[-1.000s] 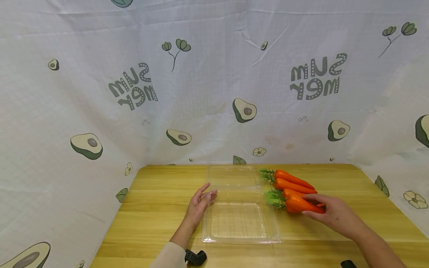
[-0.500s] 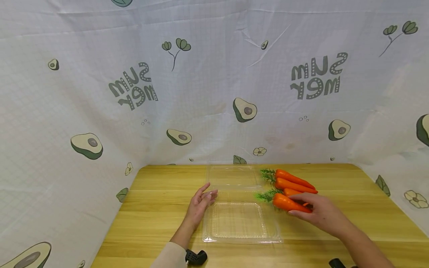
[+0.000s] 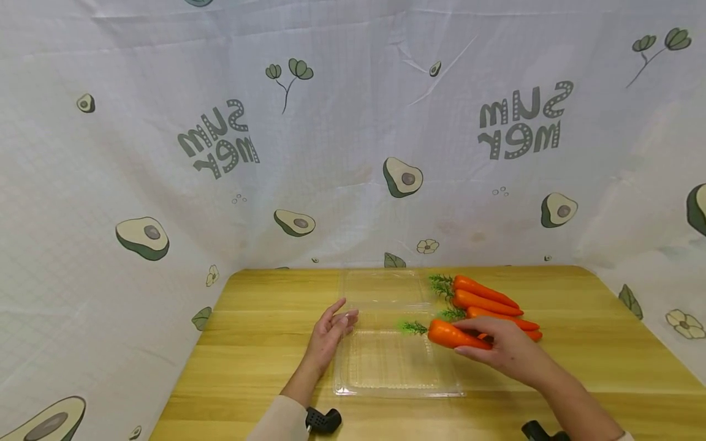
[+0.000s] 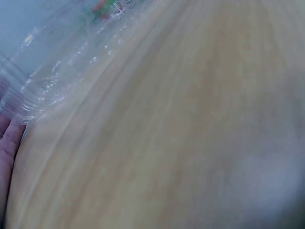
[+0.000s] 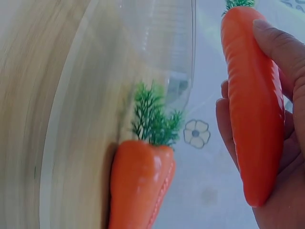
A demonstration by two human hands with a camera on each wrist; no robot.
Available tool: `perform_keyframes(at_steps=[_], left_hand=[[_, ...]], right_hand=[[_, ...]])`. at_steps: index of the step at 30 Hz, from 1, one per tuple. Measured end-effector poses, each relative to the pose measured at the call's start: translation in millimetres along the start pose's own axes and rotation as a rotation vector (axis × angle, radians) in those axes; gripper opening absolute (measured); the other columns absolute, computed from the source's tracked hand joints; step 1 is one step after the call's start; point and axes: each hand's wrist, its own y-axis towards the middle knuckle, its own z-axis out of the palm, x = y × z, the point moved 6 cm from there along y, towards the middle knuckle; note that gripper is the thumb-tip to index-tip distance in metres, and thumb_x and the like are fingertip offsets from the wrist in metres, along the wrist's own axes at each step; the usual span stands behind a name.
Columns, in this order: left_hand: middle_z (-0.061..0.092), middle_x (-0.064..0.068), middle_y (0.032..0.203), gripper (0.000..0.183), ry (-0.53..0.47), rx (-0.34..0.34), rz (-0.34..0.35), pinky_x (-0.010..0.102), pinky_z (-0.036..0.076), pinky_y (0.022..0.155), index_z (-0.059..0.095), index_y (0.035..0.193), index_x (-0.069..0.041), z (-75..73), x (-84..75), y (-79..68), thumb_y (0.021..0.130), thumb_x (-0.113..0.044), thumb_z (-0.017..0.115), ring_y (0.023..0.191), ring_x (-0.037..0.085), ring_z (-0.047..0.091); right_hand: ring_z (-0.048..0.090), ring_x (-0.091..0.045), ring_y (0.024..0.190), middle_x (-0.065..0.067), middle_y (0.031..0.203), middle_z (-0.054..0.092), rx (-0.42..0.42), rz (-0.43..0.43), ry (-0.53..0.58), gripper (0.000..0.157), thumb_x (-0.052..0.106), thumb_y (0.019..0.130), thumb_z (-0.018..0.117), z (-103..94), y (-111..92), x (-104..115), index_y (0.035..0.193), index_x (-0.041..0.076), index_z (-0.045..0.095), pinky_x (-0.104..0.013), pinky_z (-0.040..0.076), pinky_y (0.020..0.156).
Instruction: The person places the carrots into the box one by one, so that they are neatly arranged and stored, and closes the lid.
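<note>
My right hand grips an orange carrot with green frilly leaves, thumb on one side and fingers on the other. In the head view the carrot's leafy end points left, over the right part of a clear plastic container. The right wrist view shows the held carrot lying along the fingers. My left hand rests at the container's left edge with its fingers relaxed. At the far left of the left wrist view, its fingers meet the clear plastic wall.
Several more carrots lie side by side right of the container, leaves to the left. The container's clear lid lies folded back behind it on the wooden table. A white printed cloth hangs behind and at both sides.
The right hand has lifted the carrot from beside the others and carried it left, to above the container's right side. The left hand has stayed in place.
</note>
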Motion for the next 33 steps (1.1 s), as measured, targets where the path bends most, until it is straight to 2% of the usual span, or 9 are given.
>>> perform_keyframes(at_steps=[8, 13, 23, 33], left_hand=[[0.055, 0.029, 0.146, 0.057, -0.001, 0.005, 0.004, 0.041, 0.049, 0.112, 0.03, 0.158, 0.001, 0.0, 2.1, 1.2, 0.108, -0.019, 0.049, 0.136, 0.042, 0.055], [0.054, 0.029, 0.146, 0.057, -0.006, 0.005, 0.01, 0.04, 0.049, 0.112, 0.029, 0.158, 0.001, -0.5, 3.2, 0.4, 0.108, -0.019, 0.049, 0.136, 0.042, 0.054], [0.054, 0.029, 0.146, 0.057, -0.01, 0.003, 0.011, 0.04, 0.049, 0.112, 0.029, 0.158, 0.001, 0.2, 4.8, 0.5, 0.108, -0.018, 0.049, 0.136, 0.042, 0.054], [0.054, 0.03, 0.146, 0.058, 0.004, 0.006, 0.028, 0.041, 0.049, 0.112, 0.028, 0.159, 0.002, 0.7, 4.5, -0.2, 0.108, -0.018, 0.049, 0.136, 0.042, 0.054]], right_hand=[[0.052, 0.003, 0.082, 0.009, 0.104, 0.071, 0.071, -0.008, 0.079, 0.036, 0.036, 0.088, 0.08, 15.3, 4.0, 10.3, 0.119, 0.019, 0.074, -0.021, 0.052, 0.069], [0.055, 0.003, 0.085, 0.008, 0.108, 0.072, 0.117, -0.004, 0.11, 0.036, 0.038, 0.09, 0.078, 25.2, 6.3, 17.2, 0.12, 0.019, 0.073, -0.022, 0.054, 0.073], [0.059, 0.002, 0.09, 0.006, 0.111, 0.072, 0.143, -0.028, 0.131, 0.038, 0.038, 0.091, 0.077, 39.0, 7.8, 27.5, 0.123, 0.02, 0.072, -0.022, 0.056, 0.076], [0.059, 0.001, 0.089, 0.008, 0.107, 0.073, 0.215, -0.069, 0.219, 0.033, 0.042, 0.091, 0.076, 62.0, 12.2, 39.4, 0.117, 0.022, 0.074, -0.023, 0.056, 0.076]])
